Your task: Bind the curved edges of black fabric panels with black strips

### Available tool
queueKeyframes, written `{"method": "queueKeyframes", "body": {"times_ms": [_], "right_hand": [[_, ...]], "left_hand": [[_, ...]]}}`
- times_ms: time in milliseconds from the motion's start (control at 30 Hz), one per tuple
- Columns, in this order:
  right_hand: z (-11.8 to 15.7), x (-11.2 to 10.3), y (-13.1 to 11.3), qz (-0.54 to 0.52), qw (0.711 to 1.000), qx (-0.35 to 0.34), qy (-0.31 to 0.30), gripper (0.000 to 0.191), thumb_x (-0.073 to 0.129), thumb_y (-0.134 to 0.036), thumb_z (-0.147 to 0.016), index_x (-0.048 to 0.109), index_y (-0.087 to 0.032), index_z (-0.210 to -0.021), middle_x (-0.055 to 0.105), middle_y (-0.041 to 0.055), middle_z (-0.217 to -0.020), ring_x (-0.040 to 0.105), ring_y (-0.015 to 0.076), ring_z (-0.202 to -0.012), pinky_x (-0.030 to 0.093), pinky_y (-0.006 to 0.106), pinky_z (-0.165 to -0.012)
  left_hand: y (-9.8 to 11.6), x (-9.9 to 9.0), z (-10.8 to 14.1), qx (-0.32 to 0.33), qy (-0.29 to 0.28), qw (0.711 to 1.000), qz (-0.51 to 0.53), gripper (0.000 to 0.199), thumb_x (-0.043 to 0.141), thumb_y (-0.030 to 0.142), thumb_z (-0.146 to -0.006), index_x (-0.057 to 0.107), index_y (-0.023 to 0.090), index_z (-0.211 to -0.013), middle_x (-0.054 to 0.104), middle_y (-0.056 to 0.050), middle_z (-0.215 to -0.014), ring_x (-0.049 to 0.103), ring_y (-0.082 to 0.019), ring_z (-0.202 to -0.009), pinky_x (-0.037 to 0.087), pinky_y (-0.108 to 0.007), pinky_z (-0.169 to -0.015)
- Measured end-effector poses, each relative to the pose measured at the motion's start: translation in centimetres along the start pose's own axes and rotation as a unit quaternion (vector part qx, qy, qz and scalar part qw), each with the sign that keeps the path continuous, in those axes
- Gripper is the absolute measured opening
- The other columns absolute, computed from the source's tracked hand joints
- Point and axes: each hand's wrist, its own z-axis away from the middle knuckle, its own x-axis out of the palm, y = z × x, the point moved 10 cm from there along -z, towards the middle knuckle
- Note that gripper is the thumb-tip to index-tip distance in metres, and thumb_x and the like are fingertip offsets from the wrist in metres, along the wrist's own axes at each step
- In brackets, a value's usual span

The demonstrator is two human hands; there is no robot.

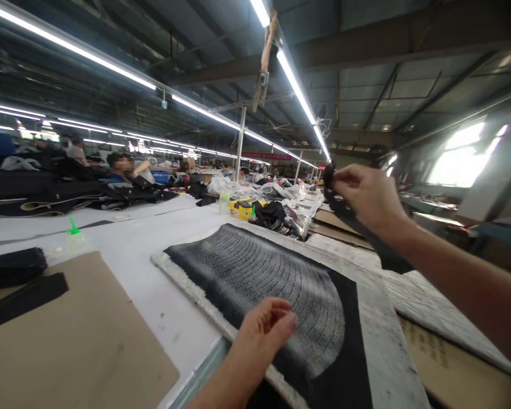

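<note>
My right hand (368,196) is raised at the right, its fingertips pinching one end of a black strip (343,207). The strip droops behind my wrist, and part of it is hidden by my forearm. Lower down, my left hand (262,338) hovers over or rests lightly on a black sheet (259,272) with a grey, scale-like embossed pattern; contact is not clear. Its fingers are loosely bent, the thumb apart from them, and nothing shows between them. The sheet lies on a worn pale board (183,287) with rough edges.
Brown card (80,341) and folded black pieces (12,267) lie at the left, near a green-tipped bottle (73,233). Beyond the board are a yellow box (242,209) and a black heap (272,216). Another person (132,167) is at the back left.
</note>
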Motion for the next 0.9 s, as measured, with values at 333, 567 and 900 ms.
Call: {"method": "queueKeyframes", "body": {"times_ms": [333,567,900], "right_hand": [[11.0,13.5,-29.4,-0.125,0.943,-0.230,-0.206,0.012,0.049,-0.015,-0.088,0.060,-0.018,-0.089,0.065,0.0039,-0.087,0.060,0.0184,-0.074,0.038,0.028,-0.065],[21.5,19.9,-46.3,-0.305,0.845,-0.287,-0.331,0.015,0.047,-0.014,-0.087,0.061,-0.018,-0.092,0.066,0.0065,-0.089,0.061,0.0201,-0.077,0.040,0.028,-0.067],[38.3,22.9,-51.4,-0.495,0.686,-0.272,-0.458,0.024,0.046,-0.011,-0.086,0.058,-0.022,-0.103,0.065,0.0042,-0.104,0.061,0.0165,-0.099,0.049,0.028,-0.087]], "left_hand": [[13.3,-19.6,14.4,0.071,0.373,0.920,-0.091,0.043,0.069,0.050,-0.071,0.056,0.016,-0.095,0.065,-0.008,-0.092,0.060,-0.022,-0.089,0.047,-0.031,-0.075],[10.0,-31.3,30.2,-0.026,0.510,0.857,-0.073,0.029,0.064,0.030,-0.064,0.065,0.013,-0.087,0.066,-0.004,-0.075,0.060,-0.019,-0.070,0.046,-0.025,-0.057],[1.2,-35.0,54.2,-0.170,0.679,0.712,-0.053,0.050,0.069,0.028,-0.066,0.056,0.015,-0.112,0.065,-0.002,-0.075,0.062,-0.018,-0.056,0.045,-0.021,-0.037]]}}
